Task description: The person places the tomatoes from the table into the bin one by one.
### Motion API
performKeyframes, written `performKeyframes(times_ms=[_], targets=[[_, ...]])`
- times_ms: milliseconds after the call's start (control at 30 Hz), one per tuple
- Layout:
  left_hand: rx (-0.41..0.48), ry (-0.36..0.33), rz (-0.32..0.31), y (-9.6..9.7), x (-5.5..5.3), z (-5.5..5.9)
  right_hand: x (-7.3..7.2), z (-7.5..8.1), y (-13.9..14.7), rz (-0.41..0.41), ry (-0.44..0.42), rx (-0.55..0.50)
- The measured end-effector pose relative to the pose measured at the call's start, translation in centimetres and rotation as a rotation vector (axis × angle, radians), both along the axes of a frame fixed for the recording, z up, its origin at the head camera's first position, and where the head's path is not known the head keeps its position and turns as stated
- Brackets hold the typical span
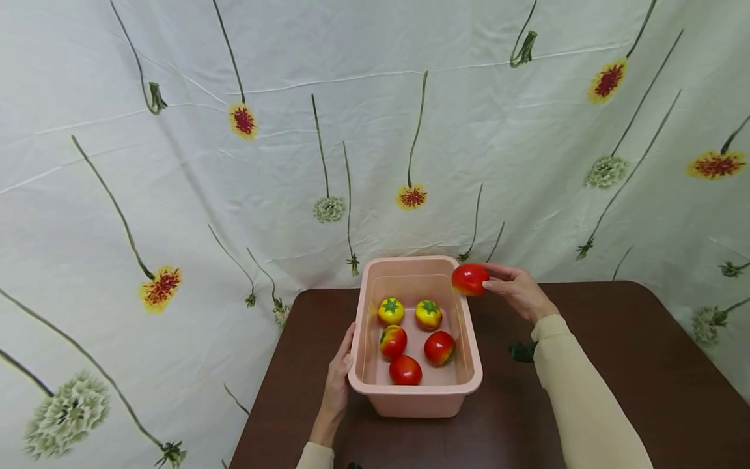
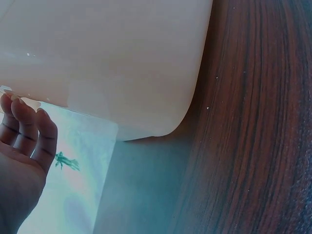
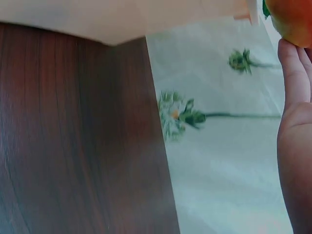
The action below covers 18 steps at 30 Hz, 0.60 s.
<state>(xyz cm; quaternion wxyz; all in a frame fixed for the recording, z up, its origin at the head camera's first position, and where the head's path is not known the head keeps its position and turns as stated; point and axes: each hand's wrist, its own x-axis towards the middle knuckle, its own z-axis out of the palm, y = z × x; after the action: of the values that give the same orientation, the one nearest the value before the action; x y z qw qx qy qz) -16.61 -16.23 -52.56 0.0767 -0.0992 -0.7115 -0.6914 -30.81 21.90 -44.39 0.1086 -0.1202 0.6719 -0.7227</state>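
Observation:
A pink plastic bin [image 1: 418, 407] stands on the table, holding several red and yellow tomatoes with green star-shaped tops, among them a yellow tomato [image 1: 390, 311] and a red tomato [image 1: 439, 348]. My left hand [image 1: 338, 378] grips the bin's left side near the front, and in the left wrist view its bent fingers [image 2: 46, 134] reach the rim. Over the bin's far right corner, my right hand [image 1: 518, 291] pinches another red tomato [image 1: 469, 279] between thumb and fingers. Only the underside of this tomato [image 3: 292, 24] shows in the right wrist view, with a bit of green leaf.
The dark brown wooden table [image 1: 609, 352] extends to both sides of the bin. Right behind its far edge hangs a pale cloth [image 1: 281, 163] printed with flowers. A small dark object [image 1: 521, 352] shows beside the right forearm.

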Motion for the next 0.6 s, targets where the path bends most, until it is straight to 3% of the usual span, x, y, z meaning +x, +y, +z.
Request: performKeyframes(times_ms=[333, 600], targets=[[0.009, 0.035, -0.039, 0.0, -0.2, -0.3, -0.2, 0.3, -2.6, 0.039, 0.019, 0.099], [-0.008, 0.034, -0.019, 0.2, 0.0, -0.4, 0.1, 1.8, -4.6, 0.114, 0.021, 0.08]])
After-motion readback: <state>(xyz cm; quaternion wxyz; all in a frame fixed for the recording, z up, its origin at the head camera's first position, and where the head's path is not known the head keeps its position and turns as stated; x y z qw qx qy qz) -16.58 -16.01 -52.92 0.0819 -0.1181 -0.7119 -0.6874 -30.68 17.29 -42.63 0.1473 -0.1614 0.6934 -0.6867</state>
